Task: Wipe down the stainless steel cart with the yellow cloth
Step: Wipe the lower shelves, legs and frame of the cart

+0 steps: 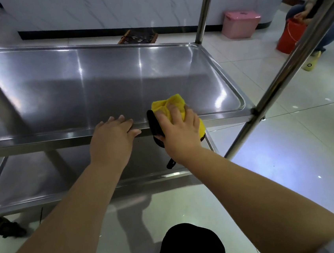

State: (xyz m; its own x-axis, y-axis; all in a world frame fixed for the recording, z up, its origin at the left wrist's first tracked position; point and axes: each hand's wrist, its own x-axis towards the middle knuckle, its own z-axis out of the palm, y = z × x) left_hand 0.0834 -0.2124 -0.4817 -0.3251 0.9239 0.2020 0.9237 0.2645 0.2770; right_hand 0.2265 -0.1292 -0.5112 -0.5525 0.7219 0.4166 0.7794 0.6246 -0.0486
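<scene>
Yellow cloth bunched under my right hand, fingers curled over it, at shelf front lip. Left hand beside, flat, bracing edge. I press firmly, wipe away from grip in overlapping passes.

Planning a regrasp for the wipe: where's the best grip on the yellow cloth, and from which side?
Probably the bunched yellow top of the yellow cloth, taken from above. It lies draped over the front rim of the cart shelf, so the folds on the shelf stand proud for a grip. The right hand already grips it there; the left hand rests flat on the rim beside it.
</scene>
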